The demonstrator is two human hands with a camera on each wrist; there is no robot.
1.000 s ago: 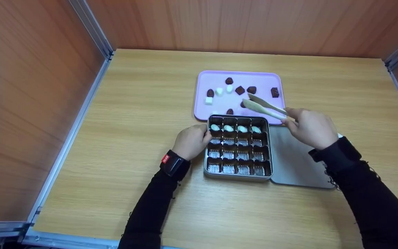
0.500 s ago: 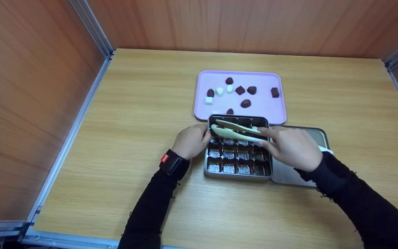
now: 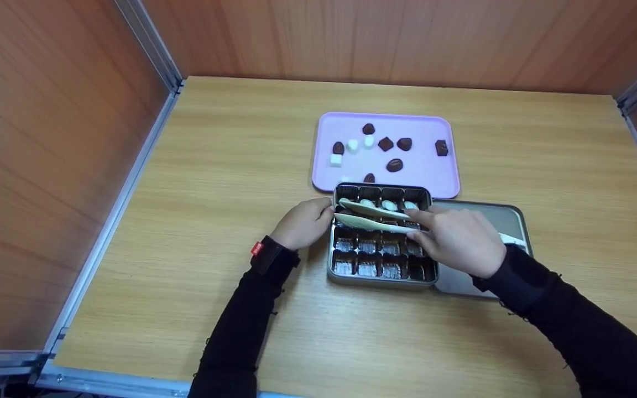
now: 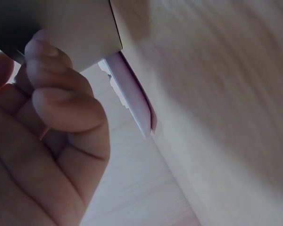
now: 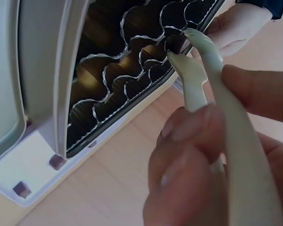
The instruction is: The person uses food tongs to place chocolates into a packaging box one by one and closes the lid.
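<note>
A square metal tin [image 3: 383, 283] with a dark divided insert sits mid-table, white oval sweets [image 3: 389, 205] in its back row. My left hand [image 3: 303, 224] holds the tin's left side, thumb at the rim; its curled fingers [image 4: 61, 89] lie against the wall in the left wrist view. My right hand [image 3: 462, 240] grips pale tongs [image 3: 374, 224], reaching leftward across the tin. Their tips stand apart at the left end of the second row. A dark brown chocolate [image 5: 177, 44] shows between the tips in the right wrist view.
Behind the tin lies a lilac tray [image 3: 423, 179] with several dark chocolates [image 3: 394, 165] and a few white ones [image 3: 335, 160]. The tin's grey lid [image 3: 509, 218] lies to the right, partly under my right hand. Wood panels [image 3: 385, 44] enclose the table's back and sides.
My right hand has brought the tongs from over the tray to the tin's left side, then slightly nearer to me, with the tips spreading. The left hand keeps its place.
</note>
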